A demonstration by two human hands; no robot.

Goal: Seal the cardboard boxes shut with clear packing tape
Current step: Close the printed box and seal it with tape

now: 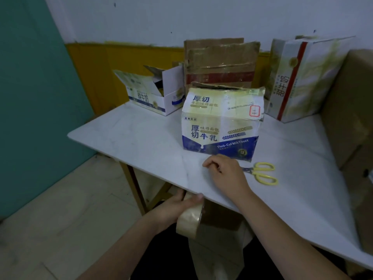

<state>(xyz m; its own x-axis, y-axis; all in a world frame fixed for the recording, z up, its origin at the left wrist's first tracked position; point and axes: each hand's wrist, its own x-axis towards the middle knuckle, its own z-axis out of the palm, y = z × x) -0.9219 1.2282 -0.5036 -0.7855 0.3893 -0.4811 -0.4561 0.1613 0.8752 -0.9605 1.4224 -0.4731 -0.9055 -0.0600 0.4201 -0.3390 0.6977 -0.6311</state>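
Below the table edge the left hand (pixel 177 207) grips the tape roll (pixel 189 221), right hand (pixel 226 174) pinching something unclear, likely the clear strip, just short of the toast box (pixel 222 122), scissors (pixel 262 172) beside; strip could twist or self-stick.

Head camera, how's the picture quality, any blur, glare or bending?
Head view: dim, flat light with soft detail; the table edge bows from wide-angle distortion; faint sheen on the toast box top; the tape roll and left hand look slightly blurred.
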